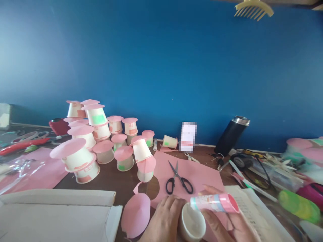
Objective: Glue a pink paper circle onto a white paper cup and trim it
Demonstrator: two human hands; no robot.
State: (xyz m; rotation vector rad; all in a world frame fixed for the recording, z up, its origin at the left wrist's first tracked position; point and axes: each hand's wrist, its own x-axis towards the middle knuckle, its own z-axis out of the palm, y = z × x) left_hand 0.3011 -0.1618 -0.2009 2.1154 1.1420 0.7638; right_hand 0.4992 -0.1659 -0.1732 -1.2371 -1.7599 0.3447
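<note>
desk (121, 183); left hand (165, 218) seemingly holds cup (193, 223); right hand (234, 228) holds glue stick (214, 203)

A home craft desk against a deep blue wall (161, 60): the dark wooden desk (121, 181) carries small white paper cups with pink paper lids (101, 141), pink paper sheets (191, 174), black-handled scissors (178, 179) and a black steel flask (232, 134).

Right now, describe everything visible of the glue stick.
The glue stick is a tube, plastic by its look, white with a pink printed label and a pink end facing right. It lies nearly level, gripped by the right hand, just above the rim of the white paper cup in the left hand.
</note>
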